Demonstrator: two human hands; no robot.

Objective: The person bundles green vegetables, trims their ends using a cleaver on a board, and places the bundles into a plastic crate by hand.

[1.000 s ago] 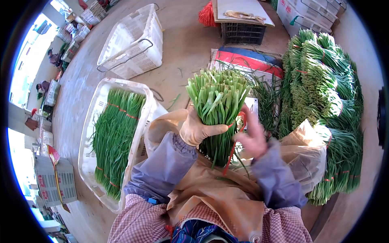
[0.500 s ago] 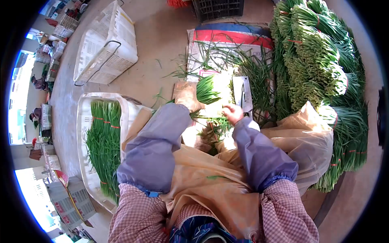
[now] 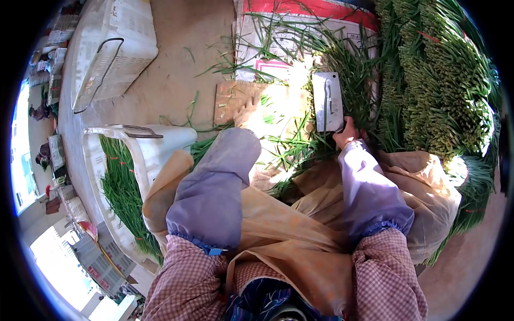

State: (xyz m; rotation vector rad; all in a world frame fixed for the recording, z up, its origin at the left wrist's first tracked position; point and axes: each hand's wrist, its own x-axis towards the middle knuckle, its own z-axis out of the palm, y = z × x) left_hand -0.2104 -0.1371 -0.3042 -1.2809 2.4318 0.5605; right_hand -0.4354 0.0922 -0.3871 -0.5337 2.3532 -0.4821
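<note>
My gloved left hand (image 3: 248,116) is partly washed out by sunlight over the wooden board (image 3: 225,101), closed around a bundle of green stalks. Its leaves (image 3: 201,150) stick out at the lower left, under my sleeve, and a few green ends (image 3: 266,101) show beyond the hand. My bare right hand (image 3: 348,134) is closed at the lower end of a wide-bladed cleaver (image 3: 327,99), where its handle is mostly hidden by the fingers. The blade lies flat over loose leaves, right of the board.
Loose leaves (image 3: 350,69) cover a printed sheet (image 3: 249,43) beyond the board. Tied green bundles (image 3: 439,80) are piled at the right. At the left are a white crate of bundles (image 3: 142,184) and another white crate (image 3: 115,59). People and crates show at the far left.
The upright bundle has been laid down over the board under my left hand. My right hand has left it, moved right and taken hold of the cleaver. The view has tilted down.
</note>
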